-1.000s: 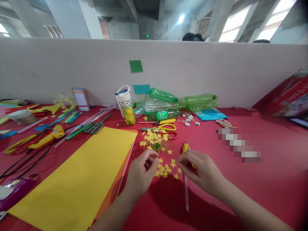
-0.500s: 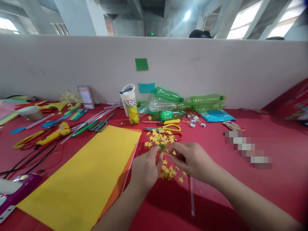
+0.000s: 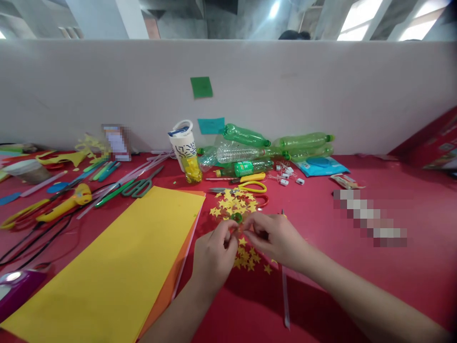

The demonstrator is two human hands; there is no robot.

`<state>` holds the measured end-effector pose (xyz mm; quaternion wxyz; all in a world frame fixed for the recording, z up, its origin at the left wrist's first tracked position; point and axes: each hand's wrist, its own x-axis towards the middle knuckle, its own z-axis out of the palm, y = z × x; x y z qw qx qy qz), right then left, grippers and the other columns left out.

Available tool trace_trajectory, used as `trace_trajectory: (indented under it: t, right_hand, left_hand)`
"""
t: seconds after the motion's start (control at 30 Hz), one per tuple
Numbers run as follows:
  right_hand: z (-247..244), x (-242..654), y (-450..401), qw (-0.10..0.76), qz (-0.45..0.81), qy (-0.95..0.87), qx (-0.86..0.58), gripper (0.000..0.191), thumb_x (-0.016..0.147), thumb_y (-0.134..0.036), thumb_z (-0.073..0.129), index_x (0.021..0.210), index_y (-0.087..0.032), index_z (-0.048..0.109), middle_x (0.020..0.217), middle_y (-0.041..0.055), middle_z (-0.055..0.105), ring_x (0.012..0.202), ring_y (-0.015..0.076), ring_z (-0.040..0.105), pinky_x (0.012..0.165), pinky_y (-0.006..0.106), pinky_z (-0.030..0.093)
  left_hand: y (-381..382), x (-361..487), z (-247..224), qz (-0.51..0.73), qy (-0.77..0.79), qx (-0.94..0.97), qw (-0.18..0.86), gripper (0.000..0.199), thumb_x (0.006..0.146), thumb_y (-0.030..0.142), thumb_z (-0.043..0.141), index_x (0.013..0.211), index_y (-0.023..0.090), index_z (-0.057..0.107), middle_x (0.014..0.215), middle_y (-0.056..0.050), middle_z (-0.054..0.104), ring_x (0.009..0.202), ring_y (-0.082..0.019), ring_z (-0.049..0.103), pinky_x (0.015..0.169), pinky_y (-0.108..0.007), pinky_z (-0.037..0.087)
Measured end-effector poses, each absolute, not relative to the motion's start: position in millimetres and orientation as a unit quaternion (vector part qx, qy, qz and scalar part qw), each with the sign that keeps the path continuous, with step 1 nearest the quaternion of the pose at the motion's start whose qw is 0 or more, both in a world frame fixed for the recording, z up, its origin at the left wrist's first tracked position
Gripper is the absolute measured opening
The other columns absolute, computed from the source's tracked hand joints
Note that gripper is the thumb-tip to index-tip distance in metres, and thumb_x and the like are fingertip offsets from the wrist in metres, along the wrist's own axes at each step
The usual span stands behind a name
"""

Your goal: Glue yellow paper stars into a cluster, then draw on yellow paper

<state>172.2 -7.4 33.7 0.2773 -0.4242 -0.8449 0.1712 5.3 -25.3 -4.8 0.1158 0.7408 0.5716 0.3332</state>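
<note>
My left hand [image 3: 216, 250] is closed in a pinch. At its fingertips is a small green ring-shaped plastic piece [image 3: 236, 217], partly hidden by the fingers. My right hand [image 3: 276, 238] is closed too, thumb and forefinger together beside the left fingertips; whatever they pinch is too small to make out. Under and behind both hands lie many yellow paper stars [image 3: 233, 202], with another cluster of stars [image 3: 246, 258] in front. A clear thin strip [image 3: 285, 297] lies on the red tabletop below my right hand.
Yellow paper sheets [image 3: 117, 267] lie at left, near a yellow glue gun [image 3: 67, 205] and green-handled scissors [image 3: 141, 186]. Behind the stars are yellow-handled scissors [image 3: 253, 186], a white cup [image 3: 183, 147], green plastic bottles [image 3: 248, 136] and a blue packet [image 3: 323, 166]. A partition [image 3: 143, 81] borders the back.
Both hands have drawn closer together, their fingertips now almost meeting. The green piece has turned so its ring opening shows more. The whole view has shifted slightly.
</note>
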Motion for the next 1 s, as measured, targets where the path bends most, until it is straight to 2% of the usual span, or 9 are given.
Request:
trace_trajectory:
  t: [0.4, 1.0]
  right_hand:
    - [23.6, 167.5, -4.3, 0.286, 0.201, -0.801, -0.486, 0.002, 0.079, -0.02, 0.051, 0.08, -0.021, 0.049, 0.051, -0.0079, 0.046, 0.045, 0.0079, 0.042, 0.047, 0.019, 0.026]
    - [23.8, 162.9, -5.0, 0.276, 0.197, -0.792, -0.508, 0.004, 0.08, -0.024, 0.05, 0.08, -0.021, 0.048, 0.051, -0.0069, 0.048, 0.046, 0.0092, 0.044, 0.047, 0.02, 0.027]
  left_hand:
    - [-26.1, 9.3, -9.3, 0.363, 0.563, 0.731, 0.129, 0.014, 0.08, 0.019, 0.049, 0.09, 0.019, 0.059, 0.051, 0.006, 0.045, 0.045, -0.01, 0.044, 0.049, -0.02, 0.033]
    - [-24.9, 12.7, -6.0, 0.381, 0.588, 0.676, 0.228, 0.014, 0.078, 0.02, 0.048, 0.086, 0.019, 0.06, 0.051, 0.007, 0.038, 0.048, -0.009, 0.04, 0.05, -0.019, 0.032]
